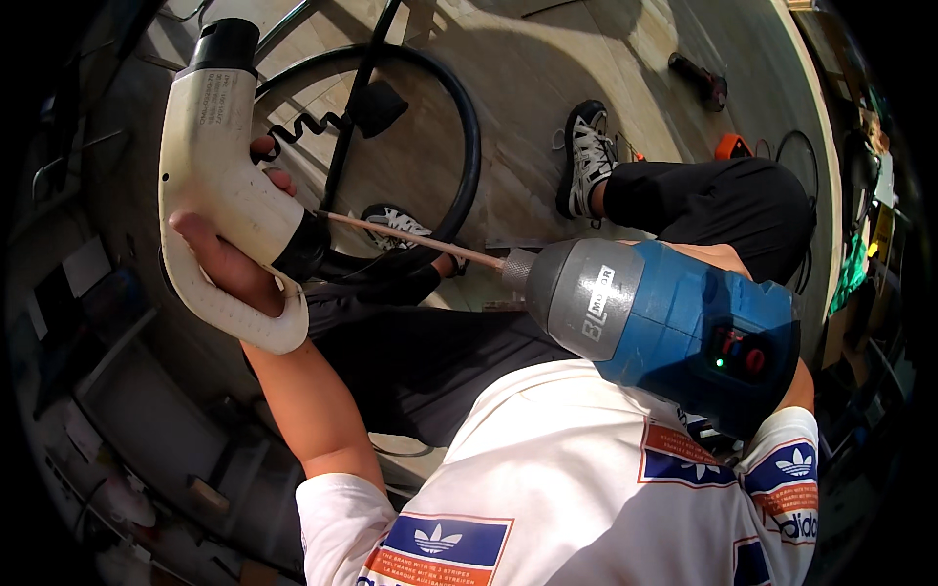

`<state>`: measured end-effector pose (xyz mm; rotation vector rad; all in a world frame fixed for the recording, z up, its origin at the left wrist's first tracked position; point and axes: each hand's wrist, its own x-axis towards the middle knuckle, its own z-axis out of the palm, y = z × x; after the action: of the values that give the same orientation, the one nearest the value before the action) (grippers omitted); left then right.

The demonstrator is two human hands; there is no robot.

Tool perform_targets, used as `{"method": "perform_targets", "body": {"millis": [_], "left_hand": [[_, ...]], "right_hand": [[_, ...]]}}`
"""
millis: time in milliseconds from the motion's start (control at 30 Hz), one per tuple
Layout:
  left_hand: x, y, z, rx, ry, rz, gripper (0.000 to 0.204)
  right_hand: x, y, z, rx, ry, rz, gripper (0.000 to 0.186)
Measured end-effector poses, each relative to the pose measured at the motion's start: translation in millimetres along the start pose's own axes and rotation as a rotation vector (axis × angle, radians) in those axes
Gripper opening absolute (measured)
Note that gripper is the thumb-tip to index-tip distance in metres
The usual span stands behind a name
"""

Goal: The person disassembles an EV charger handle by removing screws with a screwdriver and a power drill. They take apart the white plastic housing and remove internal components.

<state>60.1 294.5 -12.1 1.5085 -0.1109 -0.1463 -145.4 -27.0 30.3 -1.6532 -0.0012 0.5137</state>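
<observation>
My left hand (233, 266) is closed round the grip of a white electric-vehicle charging connector (210, 146), its wrist passing by the curved guard. Fingertips show on the connector's far side. The connector stands tilted, black plug end up, and a thick black cable (469, 161) runs from its black collar (305, 249). A blue and grey cordless drill (674, 317) lies level across my lap in my right hand (713, 257), mostly hidden behind the drill body. Its long, thin bit (420, 237) points left, the tip at the connector beside the collar; whether they touch I cannot tell.
A black cap (377, 109) hangs on a coiled tether near the connector. Another dark power tool (700, 82) and an orange device (733, 147) lie on the floor (528, 88) beyond my knee. Cluttered shelving lines the right side, with more items at left.
</observation>
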Motion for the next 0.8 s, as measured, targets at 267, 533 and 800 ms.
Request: {"method": "perform_targets", "body": {"millis": [267, 533, 800], "left_hand": [[3.1, -3.0, -9.8, -0.018, -0.027, -0.031, 0.098], [1.1, 1.4, 2.4, 0.059, 0.035, 0.014, 0.098], [-1.1, -2.9, -4.8, 0.044, 0.019, 0.006, 0.095]], "right_hand": [[3.2, 3.8, 4.3, 0.194, 0.038, -0.154, 0.053], [-12.2, 19.2, 21.7, 0.567, 0.095, 0.288, 0.056], [19.2, -1.5, 10.6, 0.067, 0.003, 0.014, 0.059]]}}
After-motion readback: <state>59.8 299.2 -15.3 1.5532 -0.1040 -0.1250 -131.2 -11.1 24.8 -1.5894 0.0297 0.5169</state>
